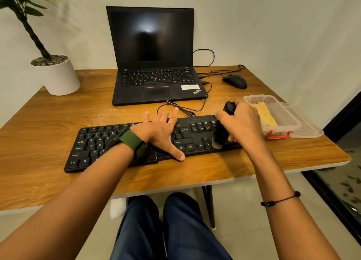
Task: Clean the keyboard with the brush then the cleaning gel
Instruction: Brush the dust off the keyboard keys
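Knees in blue trousers (pixel 172 230) seen under table (pixel 48 111) edge. Keyboard (pixel 91 142) laid on table, long axis left-right, slightly skewed. Left hand (pixel 159 132) spread flat on keys, fingers straight. Brush (pixel 222 130) gripped by right hand (pixel 243 121), handle up and away, bristles down on arrow keys. Clear box (pixel 273 103) at right, lid off beside it, yellow gel (pixel 265 113) inside.

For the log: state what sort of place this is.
Probably a home or small office desk. A wooden table against a plain wall holds an open laptop, a wired mouse and an external keyboard, with a potted plant at the corner.
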